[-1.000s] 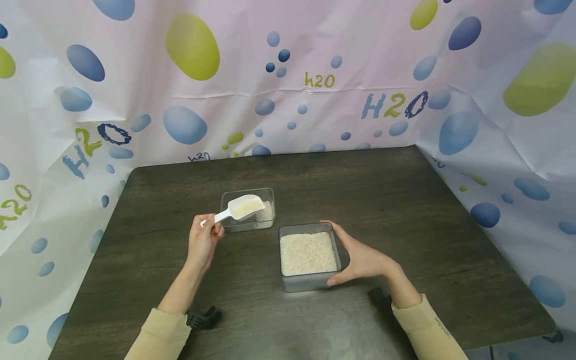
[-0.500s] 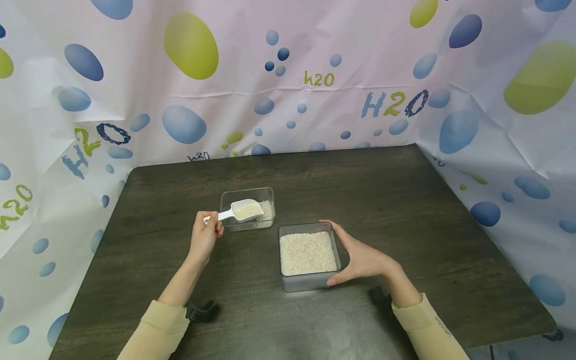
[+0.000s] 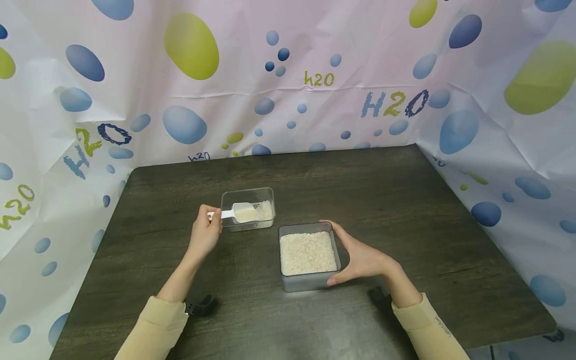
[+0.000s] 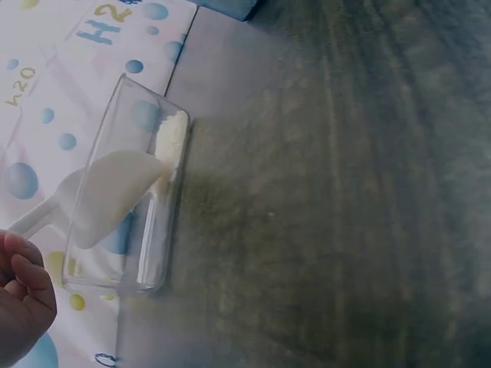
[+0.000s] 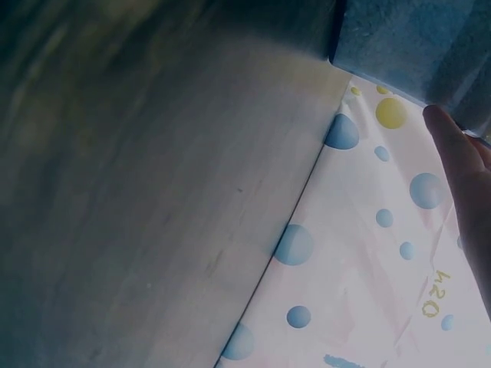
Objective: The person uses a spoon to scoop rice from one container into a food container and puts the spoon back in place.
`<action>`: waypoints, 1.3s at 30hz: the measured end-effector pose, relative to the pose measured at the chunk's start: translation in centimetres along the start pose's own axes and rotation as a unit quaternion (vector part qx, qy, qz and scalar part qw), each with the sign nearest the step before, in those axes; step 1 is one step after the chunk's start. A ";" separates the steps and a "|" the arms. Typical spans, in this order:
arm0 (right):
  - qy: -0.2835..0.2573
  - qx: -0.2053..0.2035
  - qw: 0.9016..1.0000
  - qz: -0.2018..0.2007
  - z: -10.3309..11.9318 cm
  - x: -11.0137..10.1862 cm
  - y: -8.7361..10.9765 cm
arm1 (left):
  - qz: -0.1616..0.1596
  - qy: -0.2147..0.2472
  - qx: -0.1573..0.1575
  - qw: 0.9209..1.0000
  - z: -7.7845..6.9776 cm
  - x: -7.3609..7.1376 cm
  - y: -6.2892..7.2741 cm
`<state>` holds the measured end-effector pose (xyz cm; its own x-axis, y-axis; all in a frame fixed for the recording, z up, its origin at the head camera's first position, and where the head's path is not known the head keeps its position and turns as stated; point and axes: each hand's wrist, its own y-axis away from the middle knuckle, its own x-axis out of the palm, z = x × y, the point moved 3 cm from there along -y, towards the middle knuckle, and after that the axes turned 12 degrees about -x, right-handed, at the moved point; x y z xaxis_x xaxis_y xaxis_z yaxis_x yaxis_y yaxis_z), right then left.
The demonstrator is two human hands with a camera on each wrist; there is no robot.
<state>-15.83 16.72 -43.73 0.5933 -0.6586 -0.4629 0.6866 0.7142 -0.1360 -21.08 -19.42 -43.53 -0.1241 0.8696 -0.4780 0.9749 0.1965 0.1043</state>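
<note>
My left hand (image 3: 205, 232) pinches the handle of a white scoop (image 3: 243, 207). The scoop tips over a clear rectangular container (image 3: 226, 200), and rice slides off its lip toward the small heap of rice (image 3: 265, 210) at the container's right end. In the left wrist view the scoop (image 4: 115, 192) leans down with its lip by the rice (image 4: 170, 142). My right hand (image 3: 362, 257) grips the right side of a grey square container (image 3: 299, 285), thumb at the front and fingers at the back. Rice (image 3: 308, 253) fills much of that container.
Both containers stand on a dark wood-grain table (image 3: 360, 190), the clear one behind and left of the grey one. A white sheet (image 3: 288, 55) with blue and green dots hangs behind the table and along its sides.
The scoop has moved slightly lower over the clear container and tilted from nearly level to lip-down, letting rice run out. My right hand and the grey container have stayed in place.
</note>
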 end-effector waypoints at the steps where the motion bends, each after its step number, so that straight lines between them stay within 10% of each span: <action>1: 0.000 -0.001 1.000 0.000 0.0 0.0 0.0 | 0.002 -0.013 0.007 1.000 -0.1 0.0 0.0; 10: -0.003 -0.005 1.000 0.000 -0.1 0.1 0.0 | -0.015 -0.105 0.120 0.987 -1.9 0.0 0.6; 21: -0.007 -0.005 1.000 -0.001 -0.1 0.2 0.0 | -0.118 -0.174 0.325 0.922 -3.8 0.7 3.4; 31: -0.004 -0.002 1.000 -0.002 -0.1 0.2 0.0 | -0.118 0.009 0.300 0.947 -5.5 0.5 5.7; 35: -0.003 -0.005 1.000 -0.004 -0.2 0.1 -0.1 | -0.055 0.115 0.271 0.954 -6.5 0.5 6.7; 39: -0.001 -0.009 1.000 -0.006 -0.3 0.1 -0.1 | 0.028 0.222 0.256 0.940 -7.7 0.6 7.7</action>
<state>-16.02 16.65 -44.00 0.5864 -0.6677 -0.4586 0.6858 0.7105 -0.1574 -15.11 -13.92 -36.33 -0.0240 0.9979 -0.0603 0.9291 0.0000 -0.3697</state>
